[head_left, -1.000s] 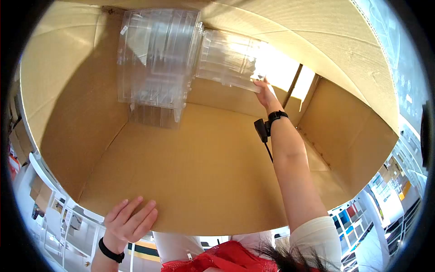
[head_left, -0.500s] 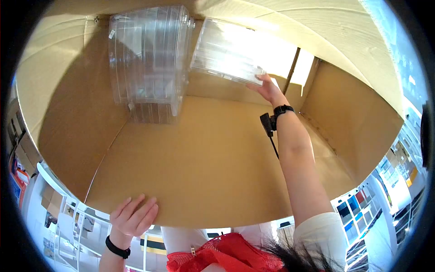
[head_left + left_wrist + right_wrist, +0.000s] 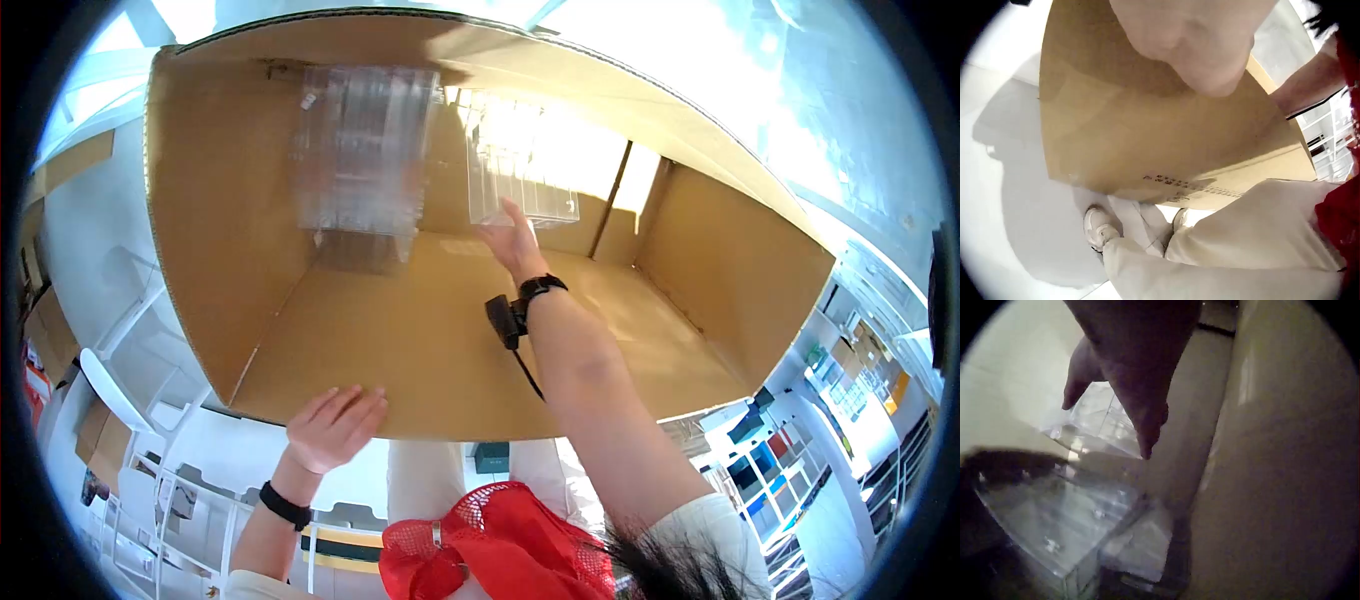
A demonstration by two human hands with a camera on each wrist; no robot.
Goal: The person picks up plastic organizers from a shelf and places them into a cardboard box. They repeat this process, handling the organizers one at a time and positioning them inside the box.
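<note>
R hand (image 3: 513, 243) grasping near end of clear rect. plastic case (image 3: 522, 165) inside brown cardboard box (image 3: 440, 330); case at 12 o'clock of R hand, approx. 1 o'clock of L hand (image 3: 338, 428). L hand released, fingers resting at box's 6 o'clock rim.
</note>
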